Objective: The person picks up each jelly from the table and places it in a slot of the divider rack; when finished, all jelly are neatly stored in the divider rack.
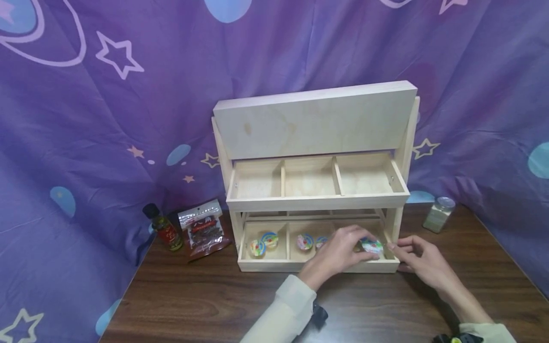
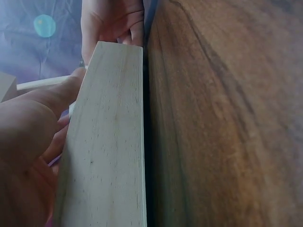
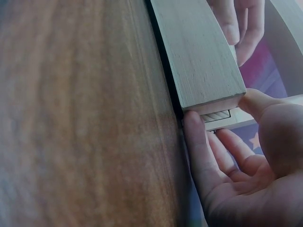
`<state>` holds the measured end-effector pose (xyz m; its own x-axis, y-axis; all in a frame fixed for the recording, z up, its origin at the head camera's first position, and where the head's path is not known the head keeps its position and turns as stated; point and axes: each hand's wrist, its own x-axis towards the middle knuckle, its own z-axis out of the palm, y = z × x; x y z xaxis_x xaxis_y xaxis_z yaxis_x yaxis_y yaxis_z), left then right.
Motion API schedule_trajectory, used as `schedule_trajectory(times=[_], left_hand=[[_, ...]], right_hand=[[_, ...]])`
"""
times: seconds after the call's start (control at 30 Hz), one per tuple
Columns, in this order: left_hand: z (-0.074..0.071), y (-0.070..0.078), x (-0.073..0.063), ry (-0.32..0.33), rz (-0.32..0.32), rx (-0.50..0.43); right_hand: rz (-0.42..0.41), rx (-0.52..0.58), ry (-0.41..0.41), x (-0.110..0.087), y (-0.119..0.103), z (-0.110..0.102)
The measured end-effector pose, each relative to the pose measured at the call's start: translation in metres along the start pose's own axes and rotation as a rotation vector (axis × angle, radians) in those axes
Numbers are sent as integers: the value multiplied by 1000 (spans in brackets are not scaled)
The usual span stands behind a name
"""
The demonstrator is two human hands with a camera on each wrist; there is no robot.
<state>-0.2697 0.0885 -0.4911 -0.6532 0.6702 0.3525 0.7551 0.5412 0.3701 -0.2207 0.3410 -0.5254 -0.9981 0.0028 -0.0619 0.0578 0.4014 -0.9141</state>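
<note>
A two-tier wooden rack (image 1: 317,202) stands on the table, its lower tray (image 1: 274,267) split into three compartments. My left hand (image 1: 339,250) reaches over the tray's front board (image 2: 109,137) into the right compartment, thumb and fingers around a small cup with a colourful lid (image 1: 372,246). At the tray's right front corner, my right hand (image 1: 424,262) grips the wood, thumb at the top edge and fingers against the outer end (image 3: 222,161). Two similar lidded cups (image 1: 263,245) lie in the left compartment. More cups (image 1: 305,242) sit in the middle one, partly behind my left hand.
The upper tray (image 1: 317,202) has three compartments, with a tilted wooden panel (image 1: 315,126) above it. Left of the rack are a dark-capped bottle (image 1: 167,233) and a packet of spice (image 1: 206,233). A glass jar (image 1: 438,215) stands to the right. Purple cloth (image 1: 128,119) hangs behind.
</note>
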Motion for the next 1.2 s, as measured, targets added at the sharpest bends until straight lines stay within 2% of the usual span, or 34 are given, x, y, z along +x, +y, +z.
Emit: schedule_trajectory(times=[0.23, 0.33, 0.43, 0.6, 0.7, 1.0, 1.1, 1.2], left_hand=[[4, -3, 9, -11, 30, 47], [6, -4, 12, -37, 15, 60], [9, -3, 14, -55, -21, 51], [9, -4, 13, -83, -129, -20], [10, -5, 13, -86, -172, -48], [11, -4, 11, -58, -168, 2], [13, -4, 10, -31, -162, 30], [14, -5, 9, 22, -150, 109]], right_hand=[[0, -8, 7, 1, 1, 1], [-15, -10, 12, 0, 1, 1], [-24, -8, 15, -1, 0, 1], [-34, 2, 14, 0, 0, 1], [-34, 5, 15, 0, 0, 1], [-4, 0, 12, 1, 0, 1], [-2, 8, 7, 0, 0, 0], [-4, 21, 5, 0, 0, 0]])
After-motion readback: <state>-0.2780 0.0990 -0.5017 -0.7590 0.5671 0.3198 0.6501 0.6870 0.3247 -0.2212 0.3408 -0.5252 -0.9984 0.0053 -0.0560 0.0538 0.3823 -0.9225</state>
